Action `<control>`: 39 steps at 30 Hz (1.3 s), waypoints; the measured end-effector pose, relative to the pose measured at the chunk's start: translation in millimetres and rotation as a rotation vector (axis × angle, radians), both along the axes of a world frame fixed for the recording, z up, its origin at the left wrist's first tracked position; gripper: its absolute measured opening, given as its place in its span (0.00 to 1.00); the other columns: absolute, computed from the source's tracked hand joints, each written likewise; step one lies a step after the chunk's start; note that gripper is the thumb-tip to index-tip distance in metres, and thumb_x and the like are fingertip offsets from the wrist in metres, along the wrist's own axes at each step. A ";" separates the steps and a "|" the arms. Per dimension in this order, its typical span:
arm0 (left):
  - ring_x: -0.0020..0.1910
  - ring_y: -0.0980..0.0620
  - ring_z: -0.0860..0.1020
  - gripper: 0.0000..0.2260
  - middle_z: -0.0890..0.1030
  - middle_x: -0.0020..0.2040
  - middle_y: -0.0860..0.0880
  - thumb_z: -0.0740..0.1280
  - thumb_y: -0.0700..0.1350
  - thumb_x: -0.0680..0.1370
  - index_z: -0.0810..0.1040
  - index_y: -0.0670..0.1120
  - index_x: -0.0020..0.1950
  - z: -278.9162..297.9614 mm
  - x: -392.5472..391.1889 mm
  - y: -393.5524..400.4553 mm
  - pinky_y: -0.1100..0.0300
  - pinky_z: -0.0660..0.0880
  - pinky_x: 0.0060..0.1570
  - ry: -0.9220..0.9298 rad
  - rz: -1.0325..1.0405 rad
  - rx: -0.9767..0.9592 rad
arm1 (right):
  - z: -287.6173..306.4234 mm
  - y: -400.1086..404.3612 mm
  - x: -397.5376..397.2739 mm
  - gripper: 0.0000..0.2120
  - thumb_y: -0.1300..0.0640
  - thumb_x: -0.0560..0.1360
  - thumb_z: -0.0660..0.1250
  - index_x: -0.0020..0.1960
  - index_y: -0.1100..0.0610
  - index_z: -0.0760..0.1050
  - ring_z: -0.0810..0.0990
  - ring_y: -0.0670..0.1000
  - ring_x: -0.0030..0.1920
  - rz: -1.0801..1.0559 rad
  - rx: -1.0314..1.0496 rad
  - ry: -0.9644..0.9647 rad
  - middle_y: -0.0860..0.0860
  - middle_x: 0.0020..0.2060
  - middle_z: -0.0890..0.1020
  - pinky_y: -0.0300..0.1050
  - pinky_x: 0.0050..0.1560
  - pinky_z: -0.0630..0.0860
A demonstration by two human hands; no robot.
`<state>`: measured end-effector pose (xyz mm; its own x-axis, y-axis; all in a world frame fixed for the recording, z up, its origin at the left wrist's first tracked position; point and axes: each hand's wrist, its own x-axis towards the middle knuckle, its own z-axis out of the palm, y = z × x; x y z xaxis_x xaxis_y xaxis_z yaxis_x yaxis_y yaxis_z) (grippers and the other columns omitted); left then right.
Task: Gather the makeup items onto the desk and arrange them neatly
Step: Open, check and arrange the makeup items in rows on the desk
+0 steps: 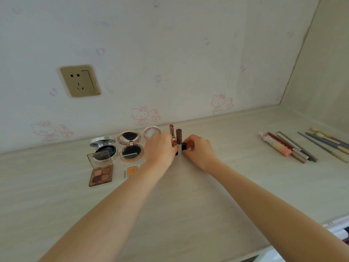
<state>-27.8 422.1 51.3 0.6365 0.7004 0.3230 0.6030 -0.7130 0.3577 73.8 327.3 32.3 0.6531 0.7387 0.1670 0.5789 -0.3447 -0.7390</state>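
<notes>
While both of our hands work near the back edge of the table (pixel 188 195), we stand small lipstick tubes upright in a little group. Our left hand (pixel 160 148) has its grip curled around a rose-gold lipstick (pixel 174 143), which it holds upright between the fingers. Our right hand (pixel 198 148) has its grip pinching a black tube (pixel 184 147) that stands on the table just beside the left hand. Behind these two, a pink lipstick with open tip (pixel 171 130) and a dark brown tube (pixel 178 136) stand upright side by side, close to the wall.

To the left of the hands lie the compacts. A round clear jar (pixel 152 131) is partly hidden behind the left hand. Beside it an open rose-gold compact (pixel 130 146) lies with its lid up, and further left an open silver compact (pixel 104 146). In front of that one an open eyeshadow palette (pixel 101 170) shows four brown and beige pans, and a small orange pan (pixel 131 171) lies just next to the left forearm.

Well apart, on the right side of the table, a pink tube (pixel 275 146), some pencils (pixel 296 148) and several brushes (pixel 326 144) lie almost parallel. A socket (pixel 80 81) is on the wall with pink cartoon wallpaper.
</notes>
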 end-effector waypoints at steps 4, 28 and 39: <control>0.46 0.45 0.79 0.07 0.82 0.44 0.48 0.69 0.48 0.74 0.81 0.48 0.49 0.1 2.0 -0.8 0.51 0.78 0.42 0.021 0.024 0.019 | -1.4 8.7 1.1 0.10 0.62 0.71 0.66 0.52 0.56 0.77 0.77 0.50 0.47 -0.003 -0.007 -0.017 0.48 0.45 0.82 0.43 0.46 0.75; 0.49 0.47 0.77 0.11 0.79 0.47 0.49 0.70 0.51 0.74 0.79 0.48 0.52 9.0 -4.5 -5.0 0.53 0.75 0.40 -0.017 0.024 0.021 | 0.6 -9.8 8.9 0.15 0.58 0.75 0.68 0.61 0.57 0.73 0.75 0.48 0.52 -0.014 -0.010 -0.096 0.49 0.53 0.78 0.41 0.52 0.72; 0.55 0.47 0.74 0.12 0.81 0.48 0.49 0.62 0.51 0.79 0.78 0.45 0.53 33.5 -3.1 -62.0 0.52 0.74 0.44 -0.157 -0.190 0.178 | 29.6 -98.9 21.6 0.15 0.54 0.79 0.61 0.64 0.57 0.70 0.75 0.53 0.59 0.015 -0.248 -0.432 0.51 0.59 0.78 0.50 0.57 0.74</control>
